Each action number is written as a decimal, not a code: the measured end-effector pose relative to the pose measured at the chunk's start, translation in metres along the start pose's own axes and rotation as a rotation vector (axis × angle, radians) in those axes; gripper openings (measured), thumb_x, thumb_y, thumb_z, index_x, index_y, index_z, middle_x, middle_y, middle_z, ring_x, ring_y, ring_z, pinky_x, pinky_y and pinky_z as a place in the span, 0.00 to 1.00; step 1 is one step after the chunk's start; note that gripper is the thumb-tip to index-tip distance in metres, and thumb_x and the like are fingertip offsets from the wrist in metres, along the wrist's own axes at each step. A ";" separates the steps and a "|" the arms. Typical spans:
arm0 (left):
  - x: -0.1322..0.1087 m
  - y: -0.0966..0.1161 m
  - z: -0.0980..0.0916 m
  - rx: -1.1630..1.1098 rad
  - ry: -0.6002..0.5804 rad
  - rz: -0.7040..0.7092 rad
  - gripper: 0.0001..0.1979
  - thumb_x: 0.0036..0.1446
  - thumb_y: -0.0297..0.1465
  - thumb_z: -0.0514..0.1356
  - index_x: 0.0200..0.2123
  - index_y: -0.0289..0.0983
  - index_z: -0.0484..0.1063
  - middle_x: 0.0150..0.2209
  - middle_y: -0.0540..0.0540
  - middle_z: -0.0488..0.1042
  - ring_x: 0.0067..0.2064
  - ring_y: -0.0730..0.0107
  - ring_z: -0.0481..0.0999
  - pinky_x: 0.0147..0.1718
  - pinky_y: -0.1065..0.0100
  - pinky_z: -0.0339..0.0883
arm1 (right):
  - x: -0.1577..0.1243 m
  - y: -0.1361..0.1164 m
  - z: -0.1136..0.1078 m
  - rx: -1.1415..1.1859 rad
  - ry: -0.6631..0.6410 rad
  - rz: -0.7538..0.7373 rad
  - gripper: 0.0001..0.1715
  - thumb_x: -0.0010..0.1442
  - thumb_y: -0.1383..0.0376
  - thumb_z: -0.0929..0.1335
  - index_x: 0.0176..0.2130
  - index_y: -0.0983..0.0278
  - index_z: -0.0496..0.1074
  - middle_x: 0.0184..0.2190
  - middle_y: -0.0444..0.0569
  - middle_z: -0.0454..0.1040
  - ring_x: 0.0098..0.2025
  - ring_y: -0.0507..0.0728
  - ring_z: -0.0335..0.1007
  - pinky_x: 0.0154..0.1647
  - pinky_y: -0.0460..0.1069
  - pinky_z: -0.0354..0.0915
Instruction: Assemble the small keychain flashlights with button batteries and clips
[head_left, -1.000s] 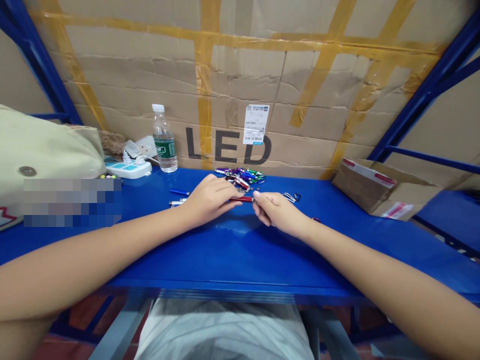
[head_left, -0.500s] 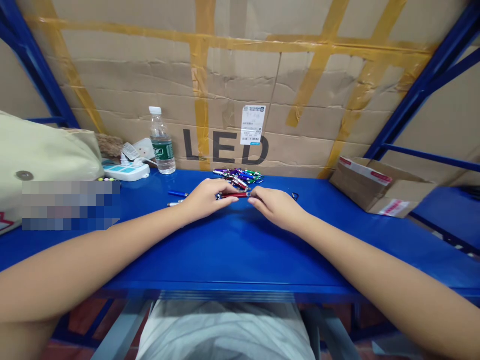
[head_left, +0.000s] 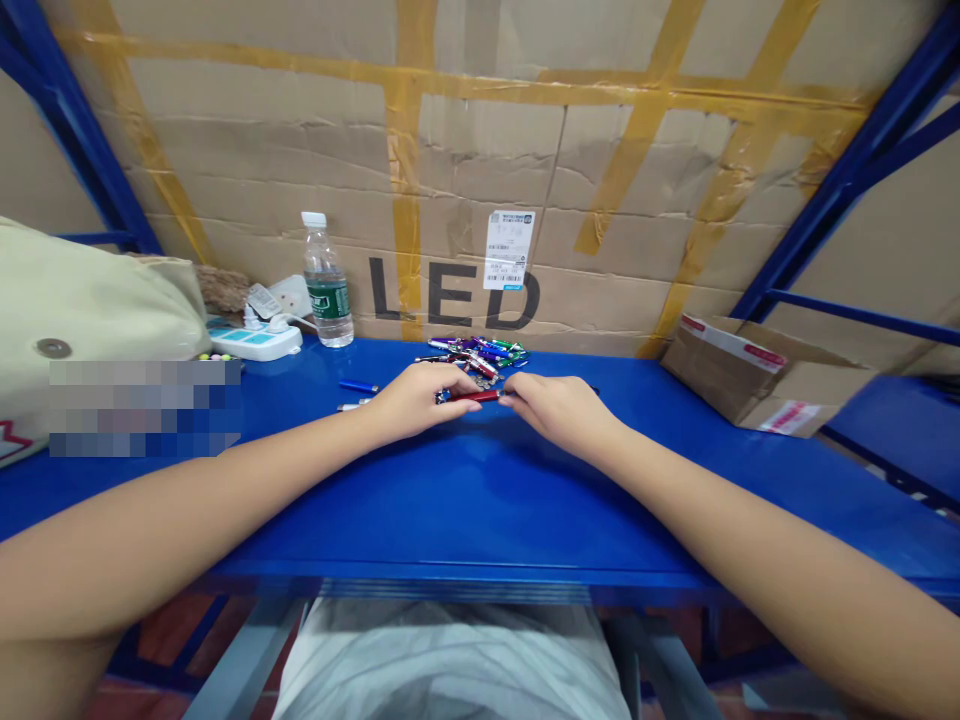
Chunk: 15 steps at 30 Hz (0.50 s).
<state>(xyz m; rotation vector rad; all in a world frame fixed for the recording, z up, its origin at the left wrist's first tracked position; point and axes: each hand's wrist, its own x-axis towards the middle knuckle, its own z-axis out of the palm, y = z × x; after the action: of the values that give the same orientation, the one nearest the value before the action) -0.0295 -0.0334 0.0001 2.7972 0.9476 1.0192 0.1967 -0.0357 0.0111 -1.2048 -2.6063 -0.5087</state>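
Observation:
A slim red metal tube (head_left: 475, 397), shaped like a penlight, lies level between my two hands just above the table. My left hand (head_left: 412, 400) is closed round its left end, thumb along the near side, and a shiny silver end shows inside the grip. At the other end, the fingertips of my right hand (head_left: 559, 408) pinch the tube's tip; they hide any small part there. Behind my hands is a pile of similar coloured tubes (head_left: 491, 350) with small metal bits. Left of my left hand lie a blue tube (head_left: 358, 386) and a whitish piece (head_left: 349, 407).
The blue table (head_left: 480, 500) backs onto a large taped carton (head_left: 300, 150). A water bottle (head_left: 328, 290) and a power strip (head_left: 259, 341) stand at back left, near a pale bag (head_left: 97, 300). At right sits an open cardboard box (head_left: 735, 375).
The red tube sits slightly lower, and my right fingers have shifted at its end. The dark clip on the right is now mostly hidden behind my right hand.

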 end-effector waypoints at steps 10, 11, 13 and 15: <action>-0.001 -0.001 0.000 -0.025 -0.029 0.003 0.09 0.57 0.35 0.61 0.36 0.36 0.75 0.33 0.47 0.78 0.34 0.70 0.75 0.35 0.70 0.65 | -0.001 0.007 0.007 -0.042 0.065 -0.117 0.17 0.67 0.56 0.58 0.39 0.63 0.69 0.33 0.49 0.78 0.30 0.55 0.71 0.25 0.47 0.47; -0.001 -0.001 0.000 -0.010 -0.045 0.012 0.08 0.57 0.35 0.62 0.36 0.36 0.75 0.33 0.47 0.78 0.34 0.69 0.75 0.36 0.70 0.65 | -0.001 0.008 0.007 -0.048 0.065 -0.153 0.17 0.67 0.56 0.58 0.38 0.63 0.70 0.32 0.48 0.78 0.29 0.54 0.71 0.25 0.47 0.47; -0.001 -0.001 -0.001 0.037 -0.077 0.033 0.08 0.57 0.34 0.62 0.37 0.37 0.75 0.33 0.48 0.78 0.35 0.69 0.75 0.37 0.69 0.63 | -0.001 0.010 0.009 -0.063 0.080 -0.225 0.18 0.68 0.57 0.58 0.37 0.63 0.70 0.31 0.48 0.77 0.29 0.53 0.70 0.25 0.47 0.46; -0.002 -0.001 -0.001 0.096 -0.090 0.053 0.07 0.57 0.34 0.61 0.38 0.38 0.75 0.34 0.49 0.78 0.36 0.68 0.75 0.38 0.67 0.61 | -0.001 0.012 0.009 -0.079 0.108 -0.297 0.19 0.68 0.58 0.57 0.36 0.63 0.70 0.29 0.48 0.76 0.28 0.52 0.69 0.25 0.47 0.46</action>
<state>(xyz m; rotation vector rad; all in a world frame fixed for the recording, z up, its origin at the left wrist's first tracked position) -0.0318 -0.0335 -0.0004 2.9329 0.9422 0.8663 0.2056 -0.0255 0.0047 -0.7867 -2.7057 -0.7154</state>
